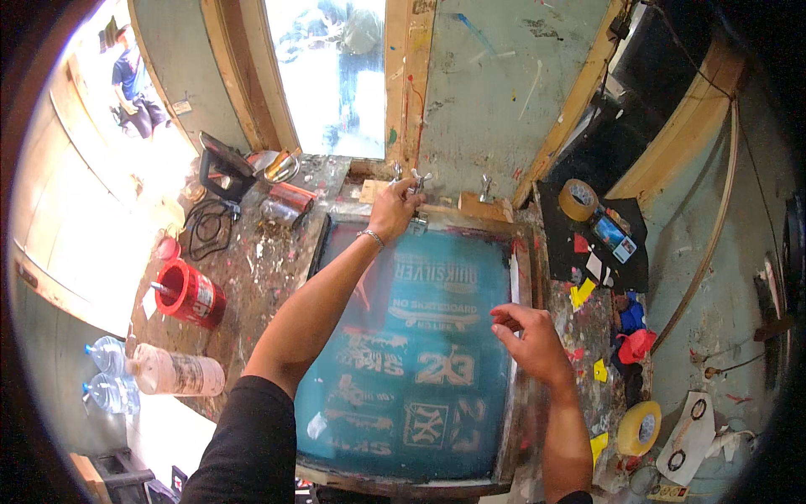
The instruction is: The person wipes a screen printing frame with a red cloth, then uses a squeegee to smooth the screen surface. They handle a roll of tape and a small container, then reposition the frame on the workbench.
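A silk-screen printing frame [495, 424] with teal mesh and pale stencil designs lies flat on the workbench in front of me. My left hand [393, 212] reaches across it to the far edge, fingers closed around a wing nut [421, 179] on the metal hinge clamp [417, 225]. The fingers partly cover that wing nut. Another wing nut [485, 185] stands to its right on a wooden block [480, 207]. Over the screen's right side hovers my right hand [537, 343], holding nothing, with fingers loosely bent and the thumb apart.
On the stained workbench's left are a heat gun-like black tool [225, 168], a red bucket [191, 294] and a large plastic bottle [180, 370]. Tape rolls [578, 200] [640, 428], a small screen device [614, 238] and coloured scraps lie right. A person [134, 84] stands outside the doorway.
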Tool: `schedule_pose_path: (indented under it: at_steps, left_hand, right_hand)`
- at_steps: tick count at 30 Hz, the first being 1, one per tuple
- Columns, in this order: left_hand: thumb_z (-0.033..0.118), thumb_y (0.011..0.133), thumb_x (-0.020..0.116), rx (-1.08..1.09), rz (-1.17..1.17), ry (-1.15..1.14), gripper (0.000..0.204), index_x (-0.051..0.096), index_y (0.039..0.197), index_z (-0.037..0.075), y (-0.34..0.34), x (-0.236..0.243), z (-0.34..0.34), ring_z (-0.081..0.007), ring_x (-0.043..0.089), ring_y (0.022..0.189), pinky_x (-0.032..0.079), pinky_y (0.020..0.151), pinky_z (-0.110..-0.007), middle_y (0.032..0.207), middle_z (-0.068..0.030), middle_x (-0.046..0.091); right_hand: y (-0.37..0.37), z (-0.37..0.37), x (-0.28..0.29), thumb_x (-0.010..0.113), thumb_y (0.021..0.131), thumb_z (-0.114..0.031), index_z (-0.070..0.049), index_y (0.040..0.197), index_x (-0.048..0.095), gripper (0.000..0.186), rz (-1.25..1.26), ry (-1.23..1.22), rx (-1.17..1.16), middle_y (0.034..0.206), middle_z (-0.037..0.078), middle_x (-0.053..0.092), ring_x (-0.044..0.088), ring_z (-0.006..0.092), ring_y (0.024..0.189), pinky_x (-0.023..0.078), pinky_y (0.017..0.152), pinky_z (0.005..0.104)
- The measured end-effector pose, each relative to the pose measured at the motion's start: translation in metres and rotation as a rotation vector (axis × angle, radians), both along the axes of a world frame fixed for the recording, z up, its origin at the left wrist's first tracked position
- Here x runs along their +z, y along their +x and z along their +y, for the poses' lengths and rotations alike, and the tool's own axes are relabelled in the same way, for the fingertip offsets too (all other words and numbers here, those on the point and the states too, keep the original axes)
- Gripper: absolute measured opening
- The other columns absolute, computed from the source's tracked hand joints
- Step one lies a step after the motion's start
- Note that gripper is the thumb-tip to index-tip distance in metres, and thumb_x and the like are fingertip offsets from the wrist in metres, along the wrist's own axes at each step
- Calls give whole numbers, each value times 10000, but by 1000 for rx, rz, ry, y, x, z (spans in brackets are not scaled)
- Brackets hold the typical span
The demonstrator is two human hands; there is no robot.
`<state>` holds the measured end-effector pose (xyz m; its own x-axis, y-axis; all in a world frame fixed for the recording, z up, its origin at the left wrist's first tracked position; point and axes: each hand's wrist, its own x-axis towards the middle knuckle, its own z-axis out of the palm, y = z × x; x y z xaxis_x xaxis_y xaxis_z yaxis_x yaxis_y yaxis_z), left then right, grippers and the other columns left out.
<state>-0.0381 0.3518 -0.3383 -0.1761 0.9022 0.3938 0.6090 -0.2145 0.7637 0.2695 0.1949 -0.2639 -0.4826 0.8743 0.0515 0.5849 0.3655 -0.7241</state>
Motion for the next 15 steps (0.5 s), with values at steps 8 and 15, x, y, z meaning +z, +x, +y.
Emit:
schedule_pose_path:
  at_steps: [8,15]
  left_hand:
    - [283,877,688,-205,17,-284,278,656,802,17,-6,-15,31,-138,596,609,462,579,-348,667,-74,648]
    - [357,827,714,-96,218,-257,342,688,803,17,25,-9,49,-371,651,737,487,678,-459,734,-197,653]
  right_hand:
    - [-19,55,-15,664,876,-125,19,1051,656,227,79,-138,23,914,107,713,674,152,839,537,772,302]
    - [-32,98,-45,665,871,-159,13,1048,660,247,80,-130,16,930,149,719,695,212,852,540,783,339]
